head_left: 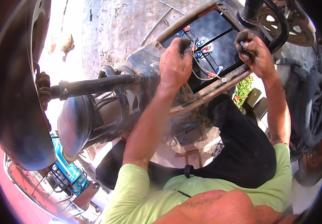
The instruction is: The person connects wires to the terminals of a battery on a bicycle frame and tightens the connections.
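Pinching small shiny piece (242, 43), your right hand (256, 54); left hand (176, 61) curled, hold unclear; cable (206, 71) likely light, springy: grip near end.

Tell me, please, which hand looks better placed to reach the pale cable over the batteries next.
Probably the left hand: it is near the pale cable, whereas the right hand is at the right edge of the batteries and appears to pinch a small shiny piece.
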Available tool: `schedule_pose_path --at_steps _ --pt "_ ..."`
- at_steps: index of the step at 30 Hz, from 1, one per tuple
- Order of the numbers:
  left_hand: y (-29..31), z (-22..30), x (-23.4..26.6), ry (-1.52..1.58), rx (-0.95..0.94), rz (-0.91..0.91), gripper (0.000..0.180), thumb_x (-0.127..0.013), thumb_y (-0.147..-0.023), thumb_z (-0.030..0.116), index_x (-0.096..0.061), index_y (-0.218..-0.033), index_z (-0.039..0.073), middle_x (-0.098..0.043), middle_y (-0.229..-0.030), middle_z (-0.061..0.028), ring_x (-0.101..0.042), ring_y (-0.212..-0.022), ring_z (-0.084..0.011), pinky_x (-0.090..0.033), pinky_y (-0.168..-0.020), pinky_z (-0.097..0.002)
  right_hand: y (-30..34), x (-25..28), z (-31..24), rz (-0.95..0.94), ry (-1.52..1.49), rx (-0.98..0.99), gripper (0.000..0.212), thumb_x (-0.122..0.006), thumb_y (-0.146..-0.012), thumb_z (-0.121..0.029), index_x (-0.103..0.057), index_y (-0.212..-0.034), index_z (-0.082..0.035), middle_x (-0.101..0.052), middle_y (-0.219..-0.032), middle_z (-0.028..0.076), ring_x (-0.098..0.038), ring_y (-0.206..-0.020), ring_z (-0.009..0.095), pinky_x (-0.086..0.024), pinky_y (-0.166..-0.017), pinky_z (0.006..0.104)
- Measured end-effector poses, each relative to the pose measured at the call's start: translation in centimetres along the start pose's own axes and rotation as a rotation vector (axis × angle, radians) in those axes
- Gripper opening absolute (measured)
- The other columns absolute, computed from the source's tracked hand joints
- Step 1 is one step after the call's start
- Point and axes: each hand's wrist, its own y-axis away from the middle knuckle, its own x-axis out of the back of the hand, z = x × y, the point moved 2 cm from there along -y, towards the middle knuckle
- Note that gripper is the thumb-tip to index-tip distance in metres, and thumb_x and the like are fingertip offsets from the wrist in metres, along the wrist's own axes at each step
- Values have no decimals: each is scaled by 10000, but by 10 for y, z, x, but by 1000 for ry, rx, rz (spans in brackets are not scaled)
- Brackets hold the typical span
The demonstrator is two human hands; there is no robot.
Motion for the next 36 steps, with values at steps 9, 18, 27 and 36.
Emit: schedule_pose_path --at_steps 9,18,27,36 --pt "8 6 -4 -524 -131 -235 378 -754 -862 168 -747 -1235 103 -692 -1107 -159 -629 -1156 -381 -446 -1034 -506 1 -4 0 -17 42 -3 208 -570 -955 -64 -649 -1145 -34 -639 -910 29 -527 -692 81 -427 -601 205" --pt "-15 4 2 -492 16 -104 285 -702 -876 185 -687 -1126 49 -691 -1118 -191 -623 -1134 -415 -462 -1014 -520 -1 3 -4 -162 -52 -39 175 -567 -972 -122 -633 -1115 -45 -642 -916 36 -529 -692 74 -415 -593 201" --pt "-26 -12 7 -148 180 140 300 -728 -909 200 -729 -1129 -4 -785 -1071 -205 -743 -1038 -366 -546 -963 -435 3 -15 0 -167 577 208 239 -722 -934 -185 -723 -1103 -15 -676 -965 -6 -621 -802 97 -502 -726 260" --pt "-24 -2 4 -197 185 99 256 -710 -935 214 -707 -1118 35 -775 -1080 -204 -719 -1061 -420 -545 -949 -492 4 -61 16 -289 1467 265 305 -767 -807 -274 -738 -964 -14 -725 -929 190 -710 -921 388 -553 -858 492"
